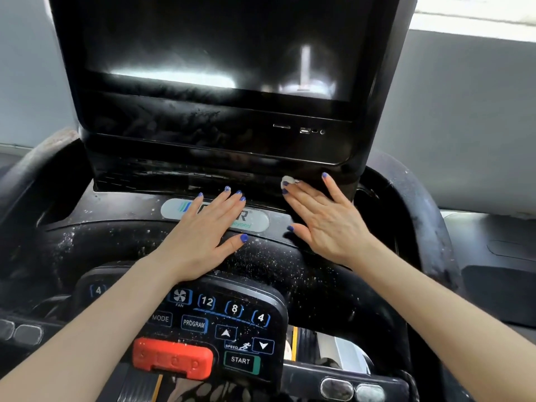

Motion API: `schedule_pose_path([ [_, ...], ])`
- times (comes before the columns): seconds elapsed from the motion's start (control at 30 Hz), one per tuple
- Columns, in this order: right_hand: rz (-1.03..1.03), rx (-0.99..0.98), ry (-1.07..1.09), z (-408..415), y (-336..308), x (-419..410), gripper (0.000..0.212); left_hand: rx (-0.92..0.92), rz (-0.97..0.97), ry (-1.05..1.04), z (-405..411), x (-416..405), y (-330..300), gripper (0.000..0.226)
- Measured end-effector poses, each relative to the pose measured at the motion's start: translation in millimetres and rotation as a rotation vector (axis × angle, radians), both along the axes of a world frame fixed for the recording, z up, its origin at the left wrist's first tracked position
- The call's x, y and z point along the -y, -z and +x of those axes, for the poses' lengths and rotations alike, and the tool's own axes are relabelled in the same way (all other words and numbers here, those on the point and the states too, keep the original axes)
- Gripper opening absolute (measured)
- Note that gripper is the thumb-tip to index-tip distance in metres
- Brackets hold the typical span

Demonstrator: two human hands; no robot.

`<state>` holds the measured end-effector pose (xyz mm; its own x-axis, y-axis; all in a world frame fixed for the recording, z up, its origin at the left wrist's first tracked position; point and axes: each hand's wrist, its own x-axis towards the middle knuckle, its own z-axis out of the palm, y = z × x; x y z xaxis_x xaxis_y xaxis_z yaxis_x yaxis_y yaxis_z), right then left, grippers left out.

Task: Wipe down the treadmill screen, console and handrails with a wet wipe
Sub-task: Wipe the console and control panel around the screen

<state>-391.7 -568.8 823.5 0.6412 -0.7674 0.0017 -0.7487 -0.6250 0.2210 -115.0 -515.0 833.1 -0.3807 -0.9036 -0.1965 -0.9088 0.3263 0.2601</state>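
Note:
The treadmill's dark screen (208, 53) rises ahead in a glossy black housing. Below it, the black console (110, 245) is speckled with white dust. My left hand (203, 236) lies flat on the console, fingers straight, covering part of the silver brand label (171, 210). My right hand (324, 219) is spread flat too, and its fingertips press a small white wet wipe (288, 179) against the base of the screen housing. Only a corner of the wipe shows. Dusty curved handrails run down the left (34, 161) and right (420, 198).
A button panel (220, 320) with a red stop key (172, 359) and a START key (240, 360) sits near my forearms. Metal pulse grips show at the lower left (26, 333) and lower right (352, 388). USB ports (304, 130) sit under the screen.

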Motion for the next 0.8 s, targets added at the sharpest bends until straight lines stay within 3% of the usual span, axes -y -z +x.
schedule_pose_path([
  [0.13,0.046,0.11,0.21,-28.6,11.5,-23.4,0.065,0.001,-0.001,-0.004,-0.8,-0.9,-0.9,0.097],
  [0.27,0.155,0.314,0.405,1.1,21.8,-46.1,0.074,0.007,0.001,-0.001,0.5,-0.3,-0.1,0.095],
  [0.47,0.238,0.407,0.486,2.0,20.3,-65.3,0.085,-0.015,0.018,0.076,-22.4,7.2,-7.2,0.095],
  [0.8,0.209,0.506,0.607,-4.9,33.9,-81.1,0.076,0.028,-0.005,0.267,-69.2,23.9,-4.7,0.078],
])
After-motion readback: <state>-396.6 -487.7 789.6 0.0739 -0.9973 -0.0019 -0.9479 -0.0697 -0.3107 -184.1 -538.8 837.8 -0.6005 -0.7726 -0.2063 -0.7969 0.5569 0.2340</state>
